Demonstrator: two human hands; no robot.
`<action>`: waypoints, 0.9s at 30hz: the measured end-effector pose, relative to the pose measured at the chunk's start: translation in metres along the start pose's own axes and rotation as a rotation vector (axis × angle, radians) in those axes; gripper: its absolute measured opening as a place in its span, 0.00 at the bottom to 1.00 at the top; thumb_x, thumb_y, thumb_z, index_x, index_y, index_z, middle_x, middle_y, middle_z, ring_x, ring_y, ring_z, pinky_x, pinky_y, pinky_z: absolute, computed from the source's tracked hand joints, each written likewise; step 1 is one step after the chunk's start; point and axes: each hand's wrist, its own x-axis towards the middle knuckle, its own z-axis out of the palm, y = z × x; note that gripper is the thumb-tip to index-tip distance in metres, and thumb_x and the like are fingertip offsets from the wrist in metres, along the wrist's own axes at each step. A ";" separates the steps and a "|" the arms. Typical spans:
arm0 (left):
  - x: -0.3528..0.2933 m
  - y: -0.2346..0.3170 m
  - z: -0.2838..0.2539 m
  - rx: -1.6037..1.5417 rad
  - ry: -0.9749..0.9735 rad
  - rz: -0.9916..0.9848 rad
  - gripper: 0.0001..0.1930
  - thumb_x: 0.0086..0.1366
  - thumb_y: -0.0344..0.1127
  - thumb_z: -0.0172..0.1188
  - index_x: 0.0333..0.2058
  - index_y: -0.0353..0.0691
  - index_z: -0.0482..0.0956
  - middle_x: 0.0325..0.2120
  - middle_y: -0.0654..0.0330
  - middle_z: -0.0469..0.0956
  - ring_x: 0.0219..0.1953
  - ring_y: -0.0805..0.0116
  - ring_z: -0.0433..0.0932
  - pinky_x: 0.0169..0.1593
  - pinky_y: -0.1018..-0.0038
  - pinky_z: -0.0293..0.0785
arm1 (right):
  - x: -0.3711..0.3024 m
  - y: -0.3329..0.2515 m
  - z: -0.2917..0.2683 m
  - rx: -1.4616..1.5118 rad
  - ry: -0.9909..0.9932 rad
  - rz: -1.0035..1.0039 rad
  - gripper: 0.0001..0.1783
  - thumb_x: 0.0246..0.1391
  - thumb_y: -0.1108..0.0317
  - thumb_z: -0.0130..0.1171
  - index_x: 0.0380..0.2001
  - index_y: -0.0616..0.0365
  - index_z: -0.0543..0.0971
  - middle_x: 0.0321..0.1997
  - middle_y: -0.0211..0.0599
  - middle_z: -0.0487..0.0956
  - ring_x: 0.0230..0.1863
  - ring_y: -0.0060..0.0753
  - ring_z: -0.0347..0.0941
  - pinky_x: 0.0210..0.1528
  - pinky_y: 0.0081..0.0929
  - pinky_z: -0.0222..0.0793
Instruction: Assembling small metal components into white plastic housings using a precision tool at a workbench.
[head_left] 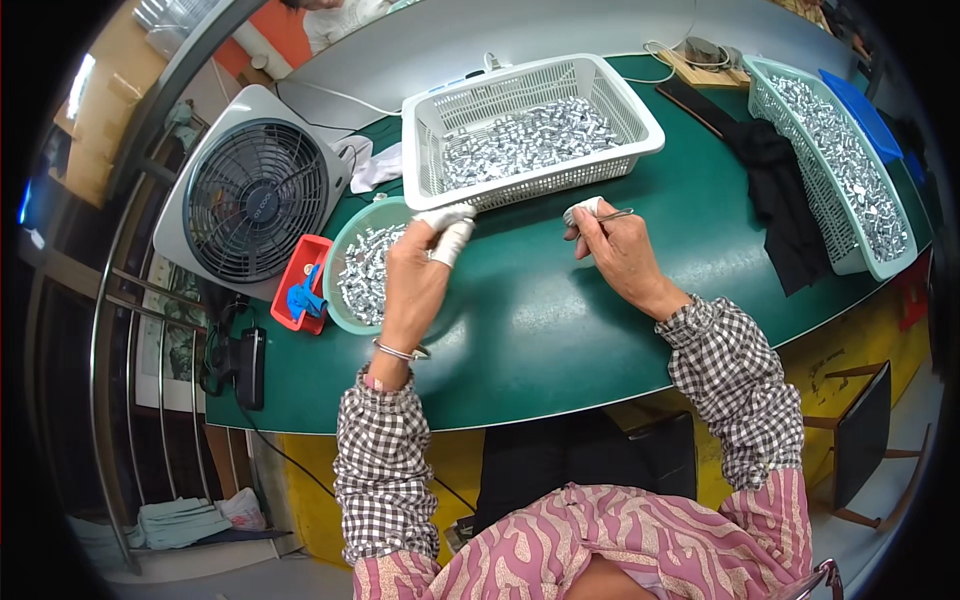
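My left hand (420,270), with white wraps on its fingertips, is over the right rim of a round pale green bowl (338,285) of small silvery metal parts (366,270). Its thumb and forefinger are pinched together; anything between them is too small to make out. A thin metal tool (617,214) is gripped in my right hand (622,255), which also has white wrapping on a finger. That hand hovers over the green table (540,330). Just beyond both hands stands a white plastic basket (530,190) holding many similar metal parts (530,140).
A grey fan (262,190) stands at left, beside a red tray (296,272) with a blue item (305,296). At right are a pale green basket (815,190) of metal parts, black cloth (770,180) and a blue lid-like piece (858,115). A chair (862,435) is lower right.
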 end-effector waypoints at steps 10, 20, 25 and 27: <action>-0.014 -0.020 0.067 -1.338 -0.276 -0.716 0.14 0.63 0.34 0.50 0.45 0.35 0.70 0.30 0.60 0.74 0.27 0.75 0.71 0.29 0.80 0.71 | -0.004 -0.009 0.007 0.091 0.068 -0.074 0.10 0.58 0.70 0.46 0.29 0.66 0.73 0.23 0.33 0.75 0.18 0.18 0.68 0.19 0.16 0.62; -0.018 -0.030 0.070 -1.474 -0.284 -0.796 0.15 0.64 0.35 0.49 0.46 0.33 0.69 0.30 0.60 0.74 0.27 0.75 0.70 0.29 0.80 0.71 | -0.008 -0.002 0.009 -0.144 -0.054 -0.275 0.07 0.55 0.73 0.49 0.28 0.64 0.74 0.21 0.34 0.73 0.17 0.22 0.69 0.18 0.19 0.62; -0.020 -0.031 0.072 -1.491 -0.311 -0.794 0.14 0.64 0.35 0.48 0.45 0.33 0.70 0.29 0.62 0.73 0.26 0.75 0.70 0.28 0.80 0.69 | -0.007 -0.001 0.010 -0.154 -0.059 -0.286 0.06 0.55 0.73 0.49 0.27 0.64 0.74 0.21 0.34 0.73 0.17 0.23 0.69 0.18 0.20 0.62; -0.020 -0.030 0.073 -1.480 -0.315 -0.793 0.14 0.64 0.35 0.48 0.45 0.34 0.70 0.28 0.62 0.73 0.26 0.76 0.69 0.27 0.81 0.68 | -0.007 0.000 0.011 -0.157 -0.065 -0.287 0.06 0.55 0.73 0.49 0.27 0.64 0.74 0.21 0.34 0.73 0.17 0.23 0.69 0.18 0.20 0.62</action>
